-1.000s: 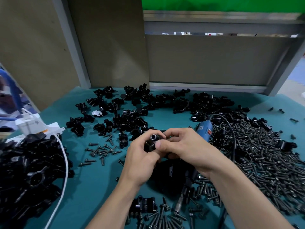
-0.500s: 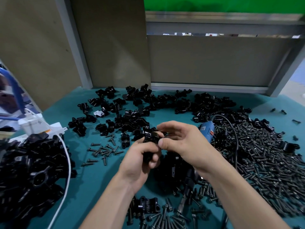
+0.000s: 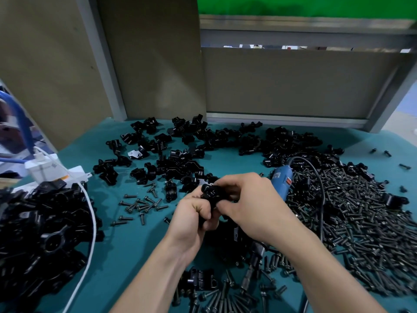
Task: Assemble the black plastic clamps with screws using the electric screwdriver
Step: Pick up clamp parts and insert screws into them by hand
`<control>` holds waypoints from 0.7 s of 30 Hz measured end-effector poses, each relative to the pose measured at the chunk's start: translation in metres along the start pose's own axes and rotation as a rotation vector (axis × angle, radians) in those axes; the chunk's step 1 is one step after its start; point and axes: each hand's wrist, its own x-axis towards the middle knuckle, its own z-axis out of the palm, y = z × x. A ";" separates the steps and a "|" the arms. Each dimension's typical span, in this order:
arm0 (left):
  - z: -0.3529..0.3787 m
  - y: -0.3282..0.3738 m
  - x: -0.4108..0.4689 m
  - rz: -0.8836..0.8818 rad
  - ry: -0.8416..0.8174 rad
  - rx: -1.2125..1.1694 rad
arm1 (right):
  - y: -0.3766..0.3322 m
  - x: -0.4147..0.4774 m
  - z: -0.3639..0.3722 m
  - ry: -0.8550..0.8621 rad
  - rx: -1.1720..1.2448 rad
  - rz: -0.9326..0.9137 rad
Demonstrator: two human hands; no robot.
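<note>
My left hand [image 3: 191, 220] is curled, knuckles up, gripping the clamp [image 3: 211, 193] from below. My right hand [image 3: 255, 204], fingers bent, pinches the same clamp from the right and above. My bare left forearm [image 3: 155, 269] and right forearm [image 3: 327, 267] angle inward, the hands touching.

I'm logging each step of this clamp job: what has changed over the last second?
The black clamp has been turned in the hands: the round opening that faced up a second ago no longer shows. The left hand shifted its grip lower, under it; the right hand still pinches it from the side. Nothing was let go. The blue screwdriver lies untouched.
</note>
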 end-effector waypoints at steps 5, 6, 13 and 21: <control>-0.004 -0.009 0.002 0.029 0.045 0.107 | 0.002 0.000 0.001 0.040 0.021 0.009; -0.004 -0.010 0.003 0.039 0.053 0.162 | 0.004 0.000 0.002 0.052 0.020 0.012; -0.005 0.000 0.004 0.169 0.017 0.366 | 0.015 0.004 -0.002 0.113 0.035 0.049; -0.005 0.004 0.005 0.201 0.129 0.218 | 0.017 0.007 0.002 0.099 0.116 0.032</control>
